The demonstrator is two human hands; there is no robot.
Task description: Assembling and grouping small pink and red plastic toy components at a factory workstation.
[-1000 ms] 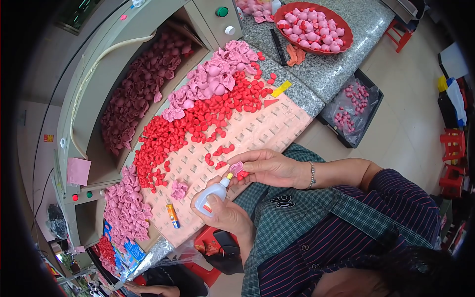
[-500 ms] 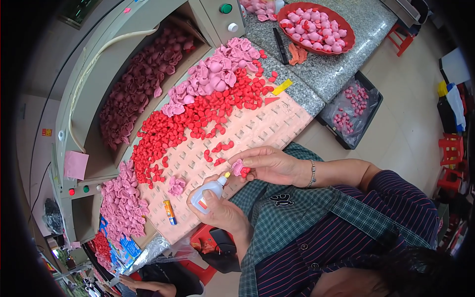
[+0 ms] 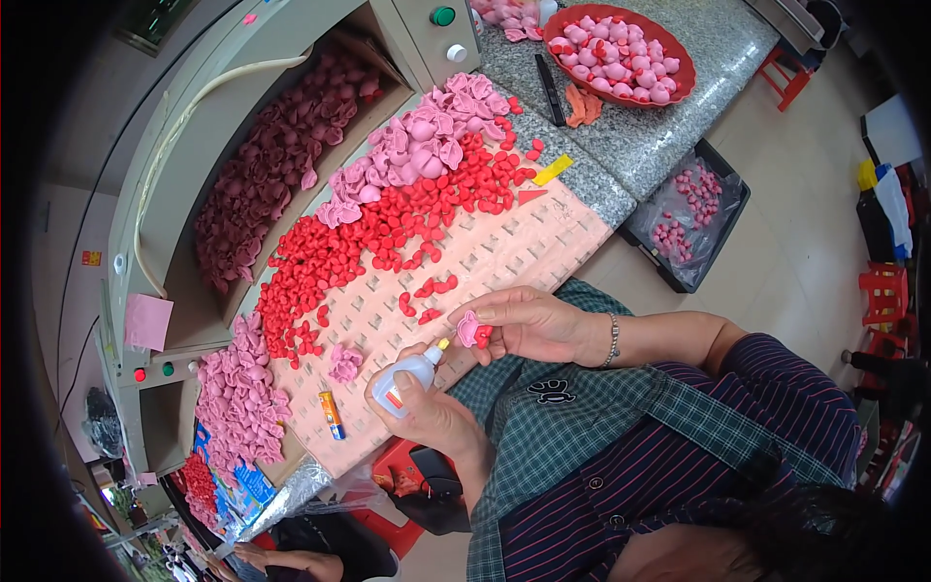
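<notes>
My left hand (image 3: pixel 432 415) is closed around a small translucent squeeze bottle (image 3: pixel 409 381) with a yellow nozzle tip. The nozzle points at a pink, ruffled, hollow rubbery piece (image 3: pixel 468 328), just short of touching it. Between thumb and fingers, my right hand (image 3: pixel 529 325) pinches that pink piece, and a small red piece (image 3: pixel 483 336) shows beside it at the fingertips. Whether the two are joined cannot be told. On the peach patterned mat (image 3: pixel 388 339), a few loose red pieces (image 3: pixel 427 296) lie close to my right hand. Another pink ruffled piece (image 3: pixel 345 364) sits left of the bottle.
Heaps of red pieces (image 3: pixel 310 257) and pink pieces (image 3: pixel 417 145) cover the mat's far side, before a grey machine (image 3: pixel 378 53) filled with more. An orange-and-blue tube (image 3: pixel 332 415) lies at left. A red bowl (image 3: pixel 690 73) holds pink balls; a black crate (image 3: pixel 742 209) stands below.
The pink piece has turned slightly in my right fingers, so its hollow side shows more. The bottle's nozzle has drawn back a little from it.
</notes>
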